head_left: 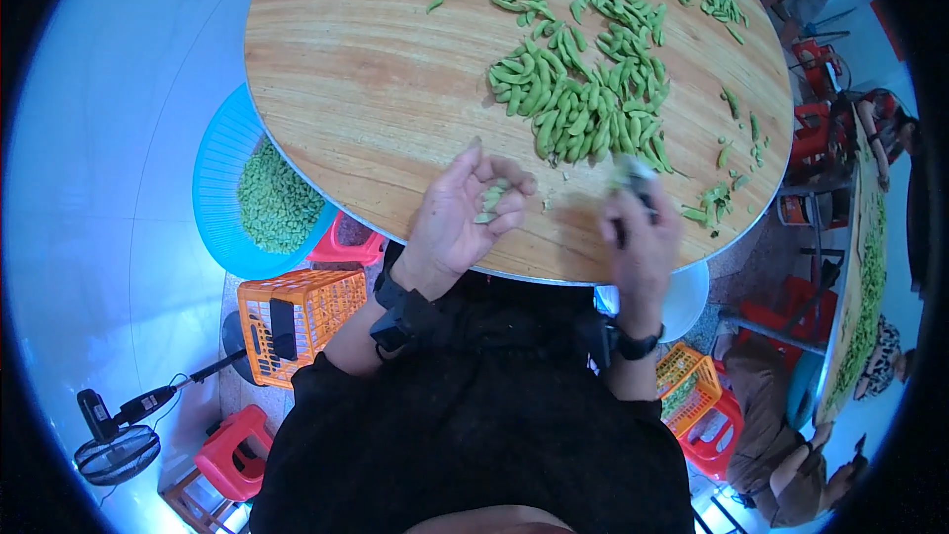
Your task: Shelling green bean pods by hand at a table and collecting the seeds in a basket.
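Wooden surface [356,69]: round, pale grain, with a metal rim along the near edge; it carried everything the hands worked on.
Left hand [460,218]: palm up and half curled over the near edge of the surface, fingers bent loosely around a few pale green pods [491,200] lying in the cupped palm; not clenched.
Right hand [641,237]: blurred, raised just above the near edge of the surface, fingers closed about a small dark-handled tool [638,183]; whether a pod was pinched with it could not be told.
Heap of green pods [583,104]: piled on the middle of the surface, just beyond both hands, trailing up toward the far edge.
Loose pods [727,193]: scattered thinly at the right side of the surface, near the right hand.
Blue basket [219,178]: round, slotted plastic, partly under the left edge of the surface, holding trimmed green pods.
Orange crate [301,321]: on the floor below the blue basket, beside the left forearm.
Red stool [234,450]: low on the floor at the left, near a black floor fan [117,440].
Other people: seated at the right edge of the view by a second long surface covered in pods.
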A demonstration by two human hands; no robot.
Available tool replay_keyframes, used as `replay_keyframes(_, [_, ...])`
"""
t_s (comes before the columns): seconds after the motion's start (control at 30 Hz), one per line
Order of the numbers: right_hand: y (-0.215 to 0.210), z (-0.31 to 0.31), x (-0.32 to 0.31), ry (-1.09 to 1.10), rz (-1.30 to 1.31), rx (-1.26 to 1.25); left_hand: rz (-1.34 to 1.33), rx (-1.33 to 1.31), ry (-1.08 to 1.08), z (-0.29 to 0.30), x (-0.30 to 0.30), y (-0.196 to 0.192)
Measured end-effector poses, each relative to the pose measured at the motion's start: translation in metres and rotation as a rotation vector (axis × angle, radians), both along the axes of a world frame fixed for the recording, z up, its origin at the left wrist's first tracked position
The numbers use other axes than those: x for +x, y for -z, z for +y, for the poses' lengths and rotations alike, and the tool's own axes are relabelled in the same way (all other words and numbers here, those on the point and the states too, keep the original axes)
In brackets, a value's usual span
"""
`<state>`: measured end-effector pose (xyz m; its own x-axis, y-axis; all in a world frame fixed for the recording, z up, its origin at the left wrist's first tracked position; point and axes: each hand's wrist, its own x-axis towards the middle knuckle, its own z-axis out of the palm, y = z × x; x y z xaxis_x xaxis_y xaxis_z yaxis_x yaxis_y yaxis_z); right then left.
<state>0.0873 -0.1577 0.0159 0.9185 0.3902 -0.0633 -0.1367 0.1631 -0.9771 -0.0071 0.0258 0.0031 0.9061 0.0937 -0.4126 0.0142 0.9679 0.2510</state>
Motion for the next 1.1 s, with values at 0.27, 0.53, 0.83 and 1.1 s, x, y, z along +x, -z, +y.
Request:
replay_keyframes(0.27, [0.048,-0.188,0.061,0.655,-0.704,-0.919,0.174,0.835,-0.524,0.142,-0.108,-0.008])
replay_keyframes(0.53, [0.036,-0.172,0.066,0.759,-0.918,-1.125,0.241,2.218,-0.221,0.116,-0.027,-0.042])
replay_keyframes(0.83, [0.001,-0.057,0.03,0.47,-0.769,-0.693,-0.064,2.419,0.176,0.074,0.072,-0.016])
replay_keyframes(1.1, [-0.007,0.012,-0.005,-0.31,-0.261,-0.348,0.237,1.383,0.339,0.056,0.027,-0.023])
